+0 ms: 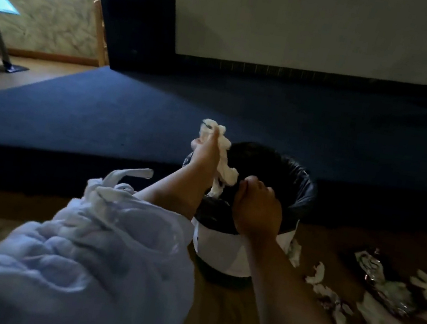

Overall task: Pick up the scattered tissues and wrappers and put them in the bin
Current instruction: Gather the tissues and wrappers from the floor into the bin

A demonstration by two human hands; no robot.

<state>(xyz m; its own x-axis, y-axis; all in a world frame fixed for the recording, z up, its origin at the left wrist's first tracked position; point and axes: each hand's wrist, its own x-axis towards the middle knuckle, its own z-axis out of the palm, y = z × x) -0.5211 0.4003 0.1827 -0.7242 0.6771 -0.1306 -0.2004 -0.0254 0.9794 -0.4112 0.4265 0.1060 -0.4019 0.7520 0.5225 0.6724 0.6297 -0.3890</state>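
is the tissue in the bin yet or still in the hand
Not in yet: the left hand holds the tissue above the bin.

- No legible text, label, brand, number or sign on any surface in view.
- Foil wrappers (pixel 383 286) on the floor show printed patterning, too blurred to read.

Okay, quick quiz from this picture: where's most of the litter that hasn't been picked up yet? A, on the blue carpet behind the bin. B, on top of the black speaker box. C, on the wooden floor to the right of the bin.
C: crumpled white tissues and shiny foil wrappers lie on the brown wooden floor right of the white bin with the black liner.
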